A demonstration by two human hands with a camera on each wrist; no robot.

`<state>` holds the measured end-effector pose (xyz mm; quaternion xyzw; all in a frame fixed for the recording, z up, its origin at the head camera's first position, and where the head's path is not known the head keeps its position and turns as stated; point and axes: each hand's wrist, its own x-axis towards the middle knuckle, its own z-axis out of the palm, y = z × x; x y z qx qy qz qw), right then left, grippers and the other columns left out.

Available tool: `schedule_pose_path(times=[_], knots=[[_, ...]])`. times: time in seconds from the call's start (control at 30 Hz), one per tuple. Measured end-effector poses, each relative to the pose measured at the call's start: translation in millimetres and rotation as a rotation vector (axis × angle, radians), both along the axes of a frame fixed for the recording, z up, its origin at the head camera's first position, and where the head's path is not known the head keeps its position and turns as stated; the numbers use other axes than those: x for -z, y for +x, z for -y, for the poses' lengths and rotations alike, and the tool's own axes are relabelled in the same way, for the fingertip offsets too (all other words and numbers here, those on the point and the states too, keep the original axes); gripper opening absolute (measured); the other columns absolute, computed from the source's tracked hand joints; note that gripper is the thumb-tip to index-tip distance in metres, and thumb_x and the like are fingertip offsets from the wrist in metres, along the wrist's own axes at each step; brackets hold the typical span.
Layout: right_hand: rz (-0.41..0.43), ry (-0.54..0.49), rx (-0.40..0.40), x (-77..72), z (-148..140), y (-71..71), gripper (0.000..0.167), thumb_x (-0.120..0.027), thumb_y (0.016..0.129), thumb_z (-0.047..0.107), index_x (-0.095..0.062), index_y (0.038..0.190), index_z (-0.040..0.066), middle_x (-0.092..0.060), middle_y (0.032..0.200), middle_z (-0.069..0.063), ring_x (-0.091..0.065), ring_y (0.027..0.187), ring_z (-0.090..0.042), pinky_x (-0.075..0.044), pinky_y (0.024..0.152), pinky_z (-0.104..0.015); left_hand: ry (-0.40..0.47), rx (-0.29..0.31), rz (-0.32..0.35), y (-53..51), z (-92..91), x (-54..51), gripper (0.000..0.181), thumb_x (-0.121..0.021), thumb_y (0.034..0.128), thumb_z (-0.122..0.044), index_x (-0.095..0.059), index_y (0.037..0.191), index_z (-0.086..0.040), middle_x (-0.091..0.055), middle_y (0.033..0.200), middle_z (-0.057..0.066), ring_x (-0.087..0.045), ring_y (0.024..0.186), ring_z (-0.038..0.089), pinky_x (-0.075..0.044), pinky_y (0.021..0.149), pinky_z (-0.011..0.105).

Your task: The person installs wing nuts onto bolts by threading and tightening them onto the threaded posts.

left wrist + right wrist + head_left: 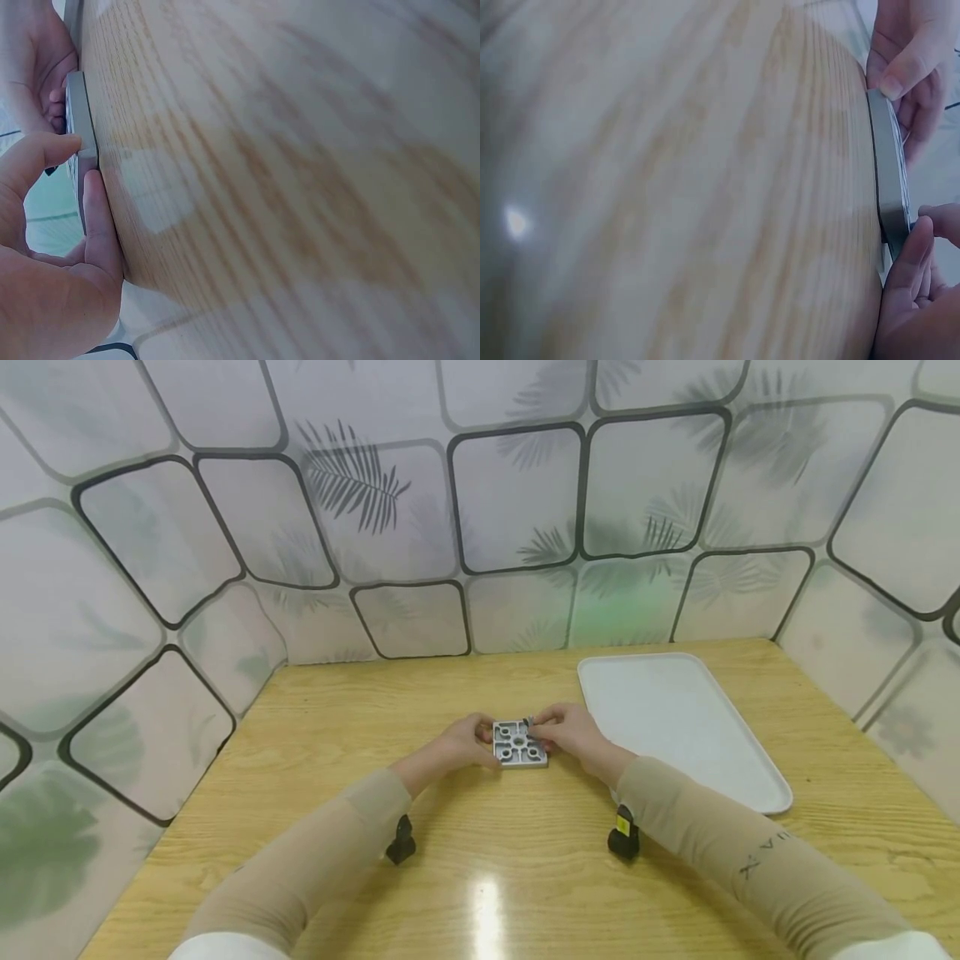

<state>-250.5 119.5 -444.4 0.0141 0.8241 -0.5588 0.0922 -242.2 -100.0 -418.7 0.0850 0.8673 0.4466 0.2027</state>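
Observation:
A square grey metal plate [519,744] with round bosses and ribs on its upper face lies low over the wooden table. My left hand [463,743] grips its left edge; in the left wrist view the thumb is on top and a finger is against the side of the plate [84,120]. With thumb and fingertips, my right hand [573,732] pinches a small dark piece [528,722] at the plate's far right corner. That piece is mostly hidden by the fingers, so its kind is unclear. In the right wrist view, the plate [887,165] appears edge-on between both hands.
A white rectangular tray [675,727] lies on the table right of the plate, partly beneath the right forearm. The wooden table [360,710] ends at patterned fabric walls [517,502] at the back and sides. Each wrist carries a small black camera [401,842].

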Motion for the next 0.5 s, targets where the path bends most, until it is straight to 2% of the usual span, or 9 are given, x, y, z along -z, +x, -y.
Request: schedule_pose_path(times=[0.27,0.4,0.5], knots=[[-0.036,0.09,0.021,-3.6,4.5,2.9,0.024,-0.077,0.096,0.014,-0.07,0.111,-0.003,-0.071,0.083,-0.003,-0.06,0.069,-0.008,-0.052,0.064,-0.019,-0.012,0.009,-0.007,-1.7,0.0,0.3,0.084,-0.089,0.0783,-0.005,-0.049,0.152,-0.003,-0.061,0.122,0.01,-0.056,0.109,0.022,-0.048,0.099,0.033],[-0.027,0.067,-0.012,-6.0,2.6,3.8,0.028,-0.077,0.096,0.015,-0.068,0.114,-0.004,-0.07,0.087,-0.004,-0.062,0.073,-0.009,-0.054,0.066,-0.019,-0.005,0.014,-0.012,-1.3,-0.1,0.5,0.084,-0.088,0.0777,-0.004,-0.049,0.152,-0.001,-0.061,0.122,0.011,-0.056,0.108,0.022,-0.049,0.099,0.033],[0.008,-0.008,-0.063,-7.2,-1.6,3.8,0.033,-0.073,0.098,0.014,-0.065,0.122,-0.007,-0.067,0.092,-0.004,-0.062,0.077,-0.01,-0.056,0.07,-0.02,0.001,0.014,-0.015,-1.1,0.3,0.9,0.082,-0.087,0.0776,-0.002,-0.049,0.151,0.0,-0.061,0.121,0.011,-0.056,0.108,0.022,-0.05,0.099,0.033]])
